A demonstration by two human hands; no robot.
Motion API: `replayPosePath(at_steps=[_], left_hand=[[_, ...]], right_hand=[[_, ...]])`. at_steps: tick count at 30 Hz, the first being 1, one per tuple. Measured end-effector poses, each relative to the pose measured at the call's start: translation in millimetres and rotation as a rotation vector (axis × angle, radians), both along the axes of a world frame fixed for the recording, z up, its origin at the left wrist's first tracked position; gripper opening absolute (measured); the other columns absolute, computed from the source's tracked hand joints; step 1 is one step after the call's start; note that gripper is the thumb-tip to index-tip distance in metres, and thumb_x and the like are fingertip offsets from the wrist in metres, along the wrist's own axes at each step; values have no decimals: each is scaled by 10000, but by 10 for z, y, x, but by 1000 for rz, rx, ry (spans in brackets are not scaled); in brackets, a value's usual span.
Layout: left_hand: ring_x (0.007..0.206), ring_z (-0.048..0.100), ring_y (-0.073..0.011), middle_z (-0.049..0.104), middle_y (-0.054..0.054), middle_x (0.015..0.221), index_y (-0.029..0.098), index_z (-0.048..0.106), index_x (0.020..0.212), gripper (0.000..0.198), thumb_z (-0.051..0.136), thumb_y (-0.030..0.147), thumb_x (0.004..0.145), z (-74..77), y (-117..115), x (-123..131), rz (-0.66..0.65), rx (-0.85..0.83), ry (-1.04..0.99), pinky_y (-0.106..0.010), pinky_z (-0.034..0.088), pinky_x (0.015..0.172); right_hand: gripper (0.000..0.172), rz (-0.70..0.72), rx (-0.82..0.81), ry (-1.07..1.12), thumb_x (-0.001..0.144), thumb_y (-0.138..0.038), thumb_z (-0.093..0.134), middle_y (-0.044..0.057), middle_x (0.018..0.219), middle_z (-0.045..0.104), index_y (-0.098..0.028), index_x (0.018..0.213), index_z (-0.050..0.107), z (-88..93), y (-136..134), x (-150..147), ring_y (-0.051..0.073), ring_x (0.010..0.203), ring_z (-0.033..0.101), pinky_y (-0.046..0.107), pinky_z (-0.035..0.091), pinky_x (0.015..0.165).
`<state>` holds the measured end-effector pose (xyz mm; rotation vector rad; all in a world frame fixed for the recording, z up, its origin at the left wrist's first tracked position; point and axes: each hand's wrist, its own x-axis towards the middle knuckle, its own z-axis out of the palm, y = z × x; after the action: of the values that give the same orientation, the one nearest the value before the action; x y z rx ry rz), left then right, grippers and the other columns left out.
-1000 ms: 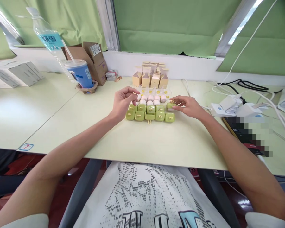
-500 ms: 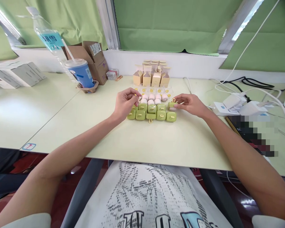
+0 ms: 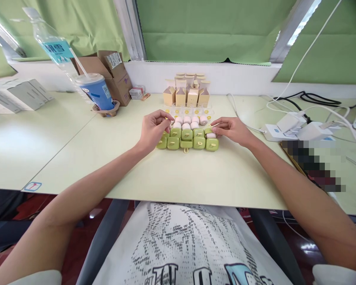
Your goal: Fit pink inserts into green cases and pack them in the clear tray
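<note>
While pinching rightmost back-row green case (image 3: 208, 131) w/ right hand (image 3: 233, 130) grip, mid-worktop (image 3: 178, 174), holds left hand (image 3: 154, 128) grip pressed together at rows' opposite end, contents unclear.

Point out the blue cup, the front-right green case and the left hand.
blue cup (image 3: 98, 94): head view, side wall.
front-right green case (image 3: 212, 144): head view, top face.
left hand (image 3: 152, 132): head view, back of hand.
</note>
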<state>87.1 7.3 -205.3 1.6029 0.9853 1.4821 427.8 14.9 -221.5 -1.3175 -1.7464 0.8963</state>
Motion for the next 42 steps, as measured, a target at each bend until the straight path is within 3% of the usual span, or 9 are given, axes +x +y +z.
replayPosePath(at_steps=[10, 13, 16, 21, 26, 30, 34, 38, 42], left_hand=[[591, 670, -168, 700, 1, 629, 227, 789, 835, 112, 777, 311, 762, -25, -11, -6, -9, -10, 20, -286, 493, 574], [608, 669, -160, 672, 31, 632, 236, 771, 945, 158, 792, 308, 806, -40, 14, -5, 13, 10, -4, -291, 560, 646], [632, 675, -157, 631, 66, 648, 258, 720, 1078, 242, 800, 274, 850, -60, 106, -33, 73, 37, -59, -281, 579, 673], [748, 696, -181, 657, 30, 725, 251, 740, 990, 201, 726, 163, 810, -101, 368, -179, 143, 11, 23, -249, 543, 638], [842, 704, -178, 793, -70, 1034, 225, 897, 840, 290, 669, 100, 712, -145, 583, -368, 45, 70, 446, -281, 577, 778], [910, 750, -205, 835, -89, 1087, 241, 953, 871, 376, 652, 113, 686, -189, 684, -477, -12, 74, 575, -310, 614, 889], [961, 783, -231, 880, -90, 1142, 242, 980, 985, 451, 636, 110, 724, -184, 711, -542, 6, 92, 689, -338, 637, 973], [1007, 810, -263, 913, -92, 1160, 208, 972, 1028, 434, 628, 113, 780, -91, 659, -566, 52, 88, 791, -367, 649, 1030], [937, 828, -262, 927, -78, 1057, 199, 946, 981, 313, 664, 189, 844, -39, 615, -549, 42, 10, 794, -374, 662, 1001]], right_hand=[[710, 39, 33, -106, 780, -795, 984, 119, 1154, 911, -271, 1243, 864, 14, 21, 59, 324, 1020, 836, 455, 678, 852], [580, -65, 203, -96, 876, -738, 907, 123, 1248, 881, -263, 1206, 859, 19, 8, 16, 299, 996, 812, 434, 670, 783], [332, -152, 482, -156, 996, -585, 799, 99, 1098, 871, -263, 1060, 852, 101, -94, -69, 261, 872, 773, 409, 611, 723], [310, 31, 746, -502, 1107, -408, 612, 61, 908, 844, -270, 934, 830, 287, -393, -230, 210, 676, 692, 396, 487, 654], [302, 177, 715, -915, 1102, -461, 652, 82, 985, 856, -250, 1057, 863, 311, -531, -270, 234, 745, 721, 375, 313, 601], [298, 265, 617, -1070, 1028, -439, 769, 128, 1212, 840, -202, 1175, 873, 303, -535, -261, 208, 692, 670, 374, 359, 628], [267, 301, 560, -1080, 1001, -364, 757, 97, 1263, 836, -225, 1210, 850, 367, -574, -285, 207, 748, 697, 360, 384, 660], [243, 323, 537, -1062, 973, -339, 741, 59, 1109, 851, -238, 1179, 820, 438, -631, -293, 213, 767, 709, 340, 367, 655], [248, 227, 628, -798, 1024, -392, 705, 57, 1096, 866, -257, 1183, 840, 449, -582, -241, 205, 755, 719, 352, 463, 661]])
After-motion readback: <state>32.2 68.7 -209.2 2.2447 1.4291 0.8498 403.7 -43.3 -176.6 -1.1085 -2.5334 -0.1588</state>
